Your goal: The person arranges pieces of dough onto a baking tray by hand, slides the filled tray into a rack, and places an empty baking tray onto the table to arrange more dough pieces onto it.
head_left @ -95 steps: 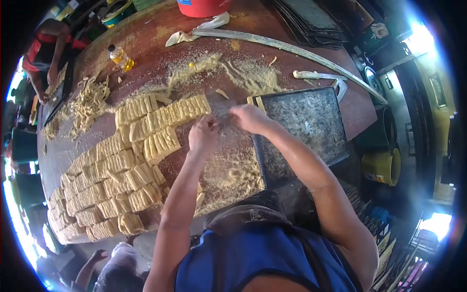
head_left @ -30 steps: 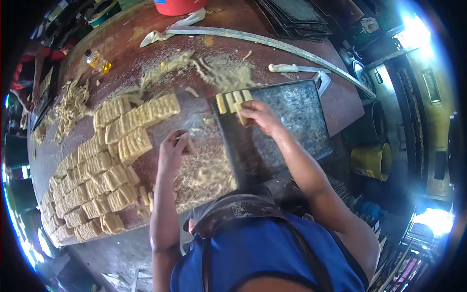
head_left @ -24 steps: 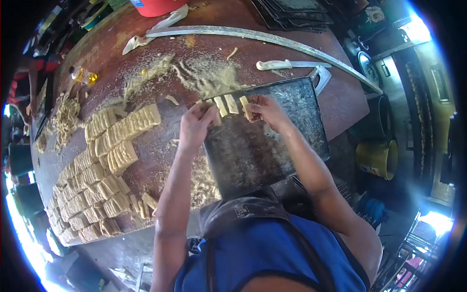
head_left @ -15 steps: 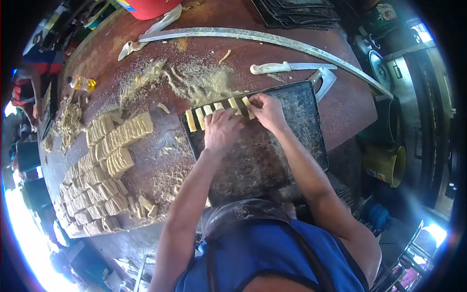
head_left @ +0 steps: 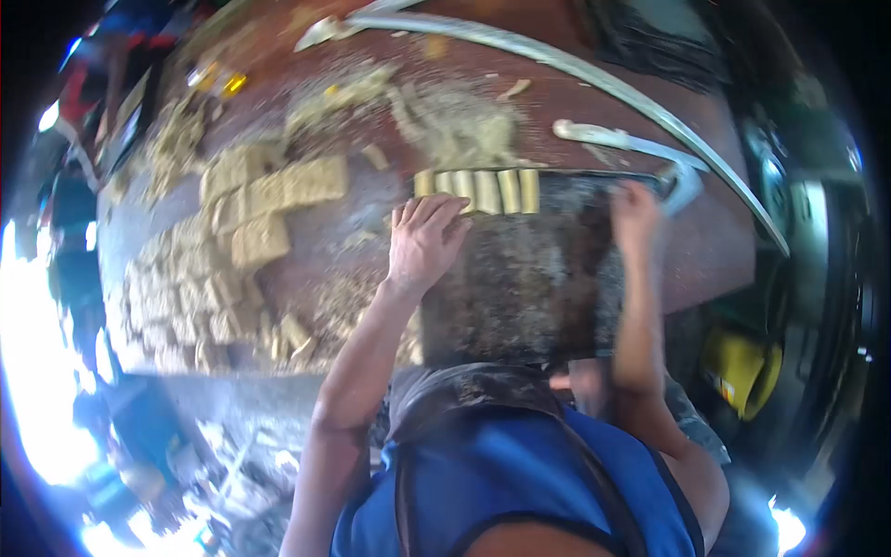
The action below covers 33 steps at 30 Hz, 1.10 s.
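Several pale dough strips (head_left: 486, 192) lie side by side along the far edge of a dark metal tray (head_left: 520, 297). My left hand (head_left: 427, 232) rests over the tray's left side, fingers spread, its fingertips at the lower ends of the leftmost strips. Near the tray's far right corner is my right hand (head_left: 637, 209), blurred by motion; its fingers cannot be made out, nor whether anything is in them. To the left on the table, rows of cut dough blocks (head_left: 200, 292) are packed together, with a longer row (head_left: 297, 183) at their upper right.
A long curved metal strip (head_left: 557, 58) crosses the table's far side. A white-handled knife (head_left: 594, 136) and a metal scraper (head_left: 684, 188) lie beyond the tray. Dough scraps (head_left: 176, 139) and an oil bottle (head_left: 215, 80) are at the far left, near another person's arm (head_left: 82, 153).
The strips now lie in a row on the tray, and my right hand has moved from them to the tray's far right corner. My left hand remains by the left strips. The view has turned.
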Motion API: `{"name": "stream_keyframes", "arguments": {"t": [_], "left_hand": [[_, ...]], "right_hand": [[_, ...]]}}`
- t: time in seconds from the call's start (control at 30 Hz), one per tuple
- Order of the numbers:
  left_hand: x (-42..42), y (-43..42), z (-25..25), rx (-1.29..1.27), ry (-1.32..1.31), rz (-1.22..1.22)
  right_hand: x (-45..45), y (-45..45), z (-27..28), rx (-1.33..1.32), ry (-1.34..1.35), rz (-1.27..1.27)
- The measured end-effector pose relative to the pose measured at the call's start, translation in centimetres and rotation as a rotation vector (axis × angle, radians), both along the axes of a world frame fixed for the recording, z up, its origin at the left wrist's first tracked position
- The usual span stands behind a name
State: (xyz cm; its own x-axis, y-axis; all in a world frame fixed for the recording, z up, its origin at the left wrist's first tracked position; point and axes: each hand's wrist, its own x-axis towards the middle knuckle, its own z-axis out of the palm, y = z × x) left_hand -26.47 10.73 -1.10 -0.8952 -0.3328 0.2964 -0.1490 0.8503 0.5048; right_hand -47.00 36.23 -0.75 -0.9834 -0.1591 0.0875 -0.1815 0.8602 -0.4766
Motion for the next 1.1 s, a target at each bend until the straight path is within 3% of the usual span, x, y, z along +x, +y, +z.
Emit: {"name": "stream_keyframes", "arguments": {"t": [0.07,0.13,0.17,0.23,0.27,0.43,0.5,0.53,0.57,0.6,0.63,0.67,0.7,0.73,0.77,0.8,0.83,0.87,0.9,0.93,1.03,1.1], "left_hand": [[5.4,-2.0,-0.3,0.115,-0.124,0.138],[10.4,-2.8,-2.6,0.307,-0.203,0.304],[12.2,-2.6,-2.4,0.342,-0.343,0.310],[13.4,-1.6,-2.3,0.474,-0.555,0.356],[14.2,-1.3,-2.7,0.358,-0.474,0.328],[17.2,-4.2,-1.6,0.378,-0.286,0.277],[19.4,-6.2,-0.3,0.688,-0.350,0.288],[21.1,-7.4,-1.0,0.555,-0.202,0.192],[23.1,-8.5,-1.4,0.569,-0.229,0.191],[25.3,-10.2,-1.5,0.381,-0.156,0.174],[27.6,-12.1,-2.2,0.378,-0.093,0.240],[29.4,-14.0,-0.7,0.379,-0.254,0.360],[31.5,-16.2,-1.8,0.290,-0.172,0.341],[32.2,-17.0,0.5,0.319,-0.353,0.429],[32.6,-17.5,0.7,0.319,-0.339,0.402],[32.8,-17.9,0.5,0.307,-0.454,0.363],[33.0,-18.3,0.1,0.291,-0.569,0.325],[33.4,-18.6,-2.3,0.140,-0.465,0.244],[33.2,-18.4,-1.9,0.131,-0.443,0.211],[33.0,-17.9,-1.3,0.081,-0.459,0.224],[32.7,-18.0,-3.2,0.023,-0.402,0.198],[32.4,-18.4,-3.2,0.196,-0.343,0.066]], "right_hand": [[-2.3,7.3,-1.9,0.360,0.144,-0.004],[-2.3,10.7,-2.8,0.515,-0.139,-0.084],[-3.2,13.9,-6.3,0.445,-0.117,0.087],[-1.3,12.1,-6.0,0.421,-0.053,0.033],[-1.3,11.9,-5.5,0.456,-0.082,0.070],[3.6,6.6,-5.7,0.425,-0.018,0.117],[5.2,5.1,-5.7,0.487,0.029,0.083],[6.8,3.7,-4.6,0.545,0.063,0.069],[8.7,2.1,-3.7,0.522,0.119,-0.006],[11.7,-1.2,-1.7,0.499,0.180,-0.078],[13.7,-3.5,-1.5,0.344,0.295,0.020],[17.1,-7.4,-1.6,-0.004,0.324,0.157],[21.5,-12.5,-0.2,-0.344,0.028,0.260],[26.2,-17.1,0.9,-0.347,-0.112,0.424],[29.8,-20.7,0.0,-0.362,-0.229,0.657],[33.5,-23.9,-1.0,-0.174,-0.280,0.761],[36.7,-27.1,-1.1,-0.058,-0.569,0.802],[38.5,-29.3,-4.3,-0.082,-0.581,0.920],[40.1,-30.8,-3.3,-0.039,-0.405,0.995],[40.8,-31.5,-5.4,-0.021,-0.254,1.010],[40.8,-32.1,-4.3,0.066,-0.410,0.866],[40.4,-32.0,-4.5,0.010,-0.485,0.840]]}}
